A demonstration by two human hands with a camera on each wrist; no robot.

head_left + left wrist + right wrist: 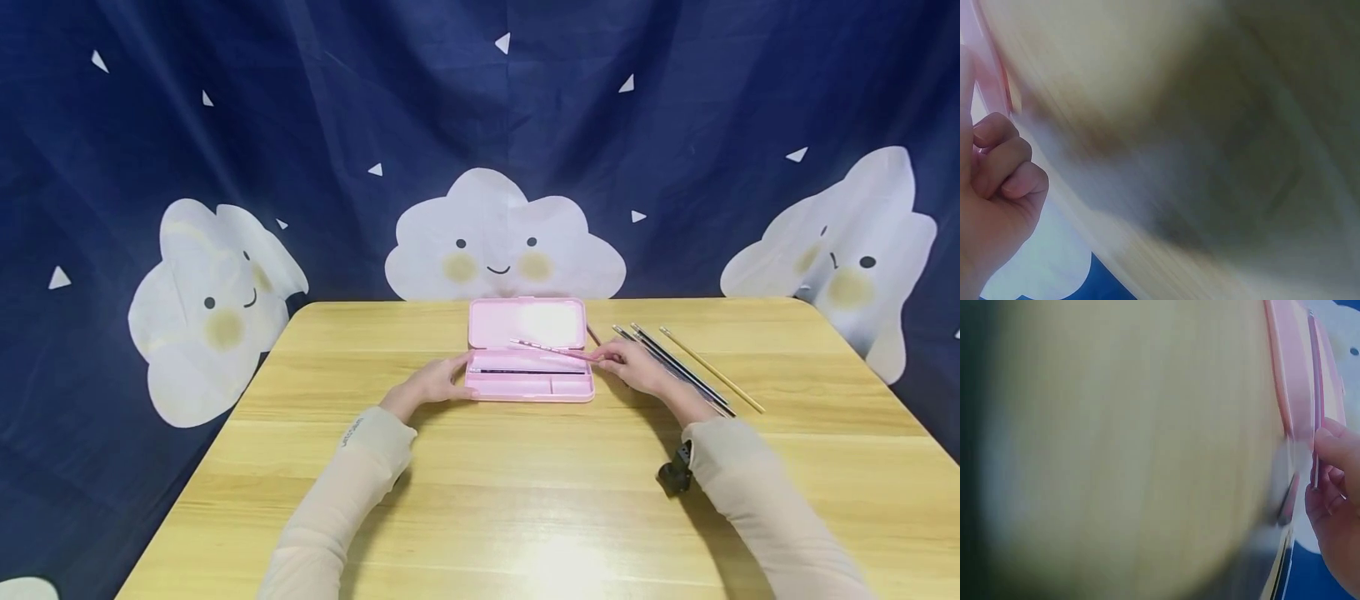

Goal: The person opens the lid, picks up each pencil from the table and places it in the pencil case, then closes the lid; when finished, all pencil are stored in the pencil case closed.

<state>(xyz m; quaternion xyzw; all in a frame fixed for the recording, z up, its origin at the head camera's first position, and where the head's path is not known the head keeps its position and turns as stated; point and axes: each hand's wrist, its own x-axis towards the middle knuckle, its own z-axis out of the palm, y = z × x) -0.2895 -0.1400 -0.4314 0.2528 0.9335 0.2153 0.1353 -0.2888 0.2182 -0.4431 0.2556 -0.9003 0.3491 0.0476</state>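
A pink pencil case [513, 387] lies with its lid [495, 323] up at the far side of the table. In its long back compartment is a dark pencil [528, 372]. My left hand [429, 385] holds the case by its left end; in the left wrist view several fingers [1013, 156] are curled. My right hand [633, 365] pinches a pink pencil [551, 348] near one end. This pencil slants over the case, its other end pointing left. The right wrist view shows the pencil [1317, 375] between thumb and fingers.
Right of the case, several dark pencils [686, 368] lie side by side on the wooden table [525, 475], partly behind my right hand. A yellow pencil [712, 369] lies just beyond them. One reddish pencil [593, 335] shows behind the hand. A blue curtain [337, 100] hangs behind.
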